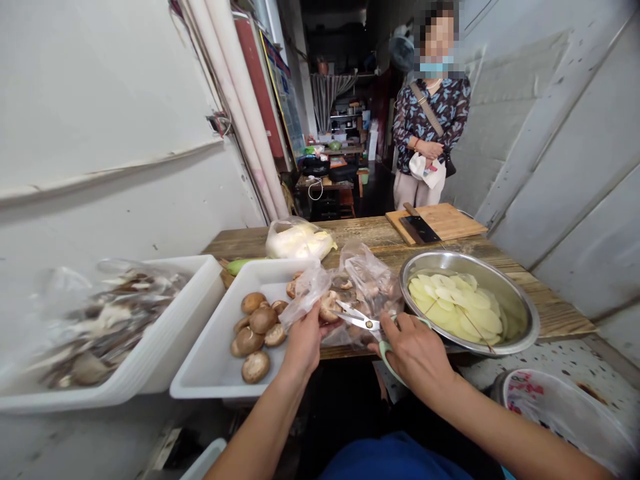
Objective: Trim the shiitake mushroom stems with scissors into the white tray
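My left hand [306,337] holds a mushroom [330,307], its pale underside and stem turned toward the scissors. Around the handles of green-handled scissors [359,319] is my right hand [413,347]; their blades are apart at the mushroom. A clear plastic bag [367,277] with more mushrooms lies behind and beside my hands, part of it over my left fingers. Left of my hands, a white tray [200,360] holds several loose brown mushrooms [263,320].
A steel bowl [525,320] of sliced potatoes in water stands at right. Behind it lies a cutting board [457,220] with a cleaver [423,229]. Another white tray [150,360] of bagged mushrooms is at far left. A person [430,113] stands beyond the wooden table [560,313].
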Demonstrator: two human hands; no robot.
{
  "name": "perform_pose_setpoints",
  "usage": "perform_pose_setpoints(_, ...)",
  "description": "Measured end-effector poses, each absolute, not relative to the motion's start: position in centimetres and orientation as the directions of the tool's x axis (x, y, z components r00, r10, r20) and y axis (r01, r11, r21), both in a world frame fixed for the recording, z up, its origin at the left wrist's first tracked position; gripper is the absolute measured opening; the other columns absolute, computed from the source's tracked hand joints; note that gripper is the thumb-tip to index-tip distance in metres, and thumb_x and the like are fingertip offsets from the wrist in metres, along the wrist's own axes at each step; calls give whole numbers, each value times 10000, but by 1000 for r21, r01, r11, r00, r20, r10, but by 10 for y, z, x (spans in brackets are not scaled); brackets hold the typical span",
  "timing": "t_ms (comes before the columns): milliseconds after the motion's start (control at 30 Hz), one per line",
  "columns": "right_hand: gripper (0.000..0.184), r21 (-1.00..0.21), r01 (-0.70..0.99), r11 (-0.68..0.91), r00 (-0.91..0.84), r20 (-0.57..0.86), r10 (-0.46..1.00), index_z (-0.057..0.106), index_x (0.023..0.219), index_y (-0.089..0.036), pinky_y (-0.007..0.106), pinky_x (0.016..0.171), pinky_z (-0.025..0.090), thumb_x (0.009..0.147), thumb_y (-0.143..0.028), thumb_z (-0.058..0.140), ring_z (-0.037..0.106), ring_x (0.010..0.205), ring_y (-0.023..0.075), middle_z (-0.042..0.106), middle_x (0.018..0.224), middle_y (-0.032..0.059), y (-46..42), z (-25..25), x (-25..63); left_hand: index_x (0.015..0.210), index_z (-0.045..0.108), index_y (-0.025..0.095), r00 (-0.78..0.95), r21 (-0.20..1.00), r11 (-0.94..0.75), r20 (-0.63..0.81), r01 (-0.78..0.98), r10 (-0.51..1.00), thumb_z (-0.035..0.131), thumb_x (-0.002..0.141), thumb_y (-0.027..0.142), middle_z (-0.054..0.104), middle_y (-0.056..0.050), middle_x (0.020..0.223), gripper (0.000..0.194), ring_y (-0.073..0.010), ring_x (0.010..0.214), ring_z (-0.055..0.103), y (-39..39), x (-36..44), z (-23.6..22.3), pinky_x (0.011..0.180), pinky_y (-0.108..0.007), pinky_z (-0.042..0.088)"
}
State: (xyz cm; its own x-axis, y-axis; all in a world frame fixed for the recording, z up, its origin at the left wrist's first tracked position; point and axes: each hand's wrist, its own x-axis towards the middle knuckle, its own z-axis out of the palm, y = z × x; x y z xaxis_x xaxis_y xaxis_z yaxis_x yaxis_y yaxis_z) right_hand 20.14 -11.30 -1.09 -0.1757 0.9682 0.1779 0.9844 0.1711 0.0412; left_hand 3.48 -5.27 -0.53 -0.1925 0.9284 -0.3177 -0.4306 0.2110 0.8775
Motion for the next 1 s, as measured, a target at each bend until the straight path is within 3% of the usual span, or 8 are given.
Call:
perform_pose_setpoints(100, 436, 9, 979, 201, -200, 162, 966, 593, 1197, -149, 330, 699, 447, 857, -423, 583, 616, 865, 285, 636, 930, 143, -111, -10, 199, 909, 624, 105, -120, 907, 322, -364, -272, 924, 536, 845, 261, 699, -87, 776, 190, -160, 564, 638, -51, 25, -5, 557, -324, 574)
perform_pose_setpoints(267, 489, 9, 969, 247, -247, 84, 965, 584, 1189, -151, 311, 640, 448, 827, -479, 601, 637, 817, 281, 647, 948, 148, -109, -5, 198, 886, 648, 123, -163, 981, 192, -193, -23, 967, 521, 837, 362, 689, -58, 685, 275, -167, 505, 621, -50, 11, -22, 441, -260, 508)
perform_pose_setpoints(367, 479, 14, 954, 301, -301, 61, 952, 591, 1155, -126, 295, 622, 438, 849, -493, 560, 647, 812, 281, 658, 936, 160, -108, -4, 199, 858, 666, 133, -119, 987, 160, -155, 32, 981, 508, 837, 434, 662, -54, 588, 340, -195, 536, 637, -50, 6, -30, 460, -268, 505)
perform_pose_setpoints(500, 420, -28, 936, 352, -352, -5, 936, 617, 1062, -96, 292, 615, 426, 911, -453, 456, 665, 765, 274, 683, 879, 166, -107, -3, 202, 825, 654, 129, -64, 974, 218, -214, 63, 975, 481, 855, 459, 651, -59, 577, 374, -194, 487, 612, -49, 5, -28, 452, -297, 501)
perform_pose_setpoints(700, 363, -332, 880, 341, -379, -56, 924, 656, 809, -145, 251, 584, 400, 851, -484, 532, 652, 678, 219, 693, 721, 114, -105, 4, 213, 836, 601, 119, -29, 948, 313, -312, 52, 950, 442, 900, 377, 676, -80, 714, 309, -150, 432, 565, -50, 8, -17, 414, -296, 492)
perform_pose_setpoints(867, 410, -686, 664, 296, -439, -38, 898, 594, 622, -163, 214, 438, 289, 811, -525, 568, 482, 459, 118, 540, 509, -4, -97, -4, 221, 817, 618, 137, -2, 940, 336, -337, -57, 942, 530, 854, 382, 677, -97, 742, 264, -180, 573, 627, -49, 9, -13, 437, -269, 506)
perform_pose_setpoints(933, 417, -854, 497, 157, -475, -116, 872, 568, 620, -167, 199, 387, 258, 811, -538, 565, 428, 388, 93, 476, 445, -39, -94, -8, 224, 823, 622, 138, 9, 927, 363, -364, -96, 932, 539, 848, 383, 677, -102, 742, 260, -194, 611, 640, -48, 9, -13, 463, -280, 520)
perform_pose_setpoints(1000, 414, -948, 313, -62, -516, -224, 827, 577, 687, -166, 190, 332, 248, 820, -556, 547, 377, 305, 82, 426, 386, -70, -93, -9, 226, 852, 618, 140, 25, 918, 372, -373, -140, 928, 538, 847, 379, 679, -103, 759, 252, -200, 634, 645, -46, 9, -12, 481, -289, 528)
